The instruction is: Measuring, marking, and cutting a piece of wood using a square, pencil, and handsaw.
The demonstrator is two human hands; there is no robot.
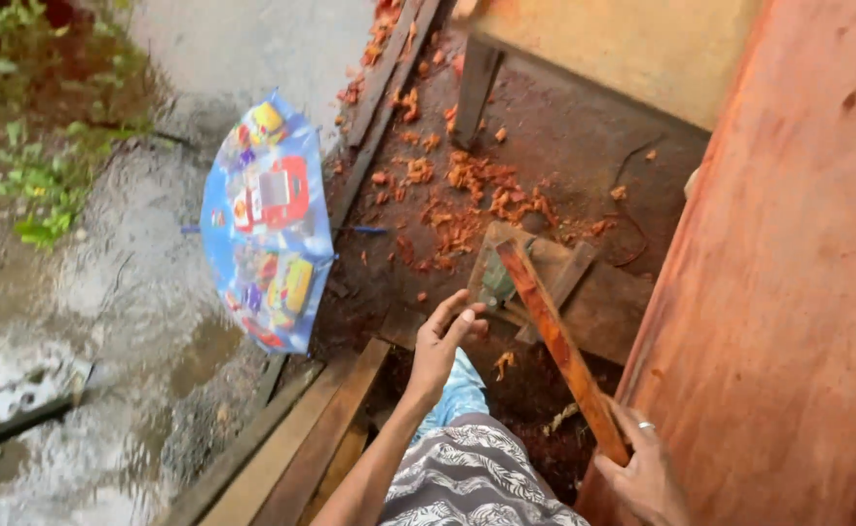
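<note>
My right hand [645, 469], with a ring on one finger, grips the near end of a long reddish wooden stick [556, 341]. The stick slants up and left; its far end rests on a wooden block [603, 304] on the ground. My left hand [444, 341] hovers just left of the stick with fingers loosely spread, holding nothing, close to a small grey-green object [497, 282] on the block. My patterned clothing and one knee [462, 429] show at the bottom.
A big reddish wooden board [788, 273] fills the right side. Reddish wood chips [467, 185] litter the dark ground. An open blue child's umbrella [267, 224] lies left on wet ground [87, 321]. Planks [301, 438] lie at lower left, plants [38, 146] at upper left.
</note>
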